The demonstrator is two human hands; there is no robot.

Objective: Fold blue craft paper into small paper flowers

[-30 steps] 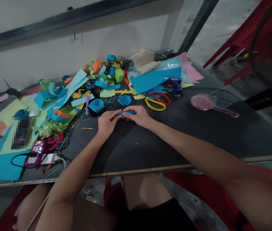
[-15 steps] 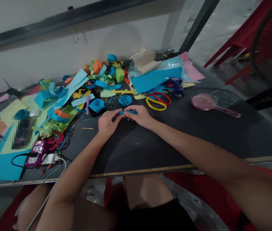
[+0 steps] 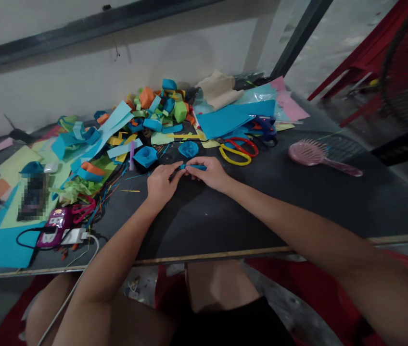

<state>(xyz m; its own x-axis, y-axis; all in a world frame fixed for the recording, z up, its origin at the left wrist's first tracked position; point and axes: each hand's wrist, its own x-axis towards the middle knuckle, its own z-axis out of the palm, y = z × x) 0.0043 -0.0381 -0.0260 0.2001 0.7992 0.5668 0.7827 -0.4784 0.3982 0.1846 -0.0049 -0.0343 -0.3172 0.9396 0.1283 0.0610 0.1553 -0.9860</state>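
A narrow folded strip of blue paper (image 3: 198, 167) is pinched between both hands, a little above the dark table. My left hand (image 3: 162, 182) is closed on the strip's left end with thumb and fingertips. My right hand (image 3: 211, 172) grips the longer part, its thumb laid along the top. Fingers hide much of the strip. Just behind the hands sits a blue folded paper piece (image 3: 188, 149), and a second blue paper piece (image 3: 146, 157) lies to the left, behind my left hand.
Yellow and red scissors (image 3: 235, 151) lie right of the hands, with a pink hairbrush (image 3: 315, 156) farther right. Coloured paper pieces (image 3: 153, 110) pile at the back. Blue sheets (image 3: 236, 119) lie behind the scissors. On the left are a phone (image 3: 33, 197), a purple device (image 3: 55, 228) and a white cable (image 3: 94, 254).
Both hands keep hold of the blue strip in nearly the same place. The view has shifted very slightly; nothing else has visibly moved.
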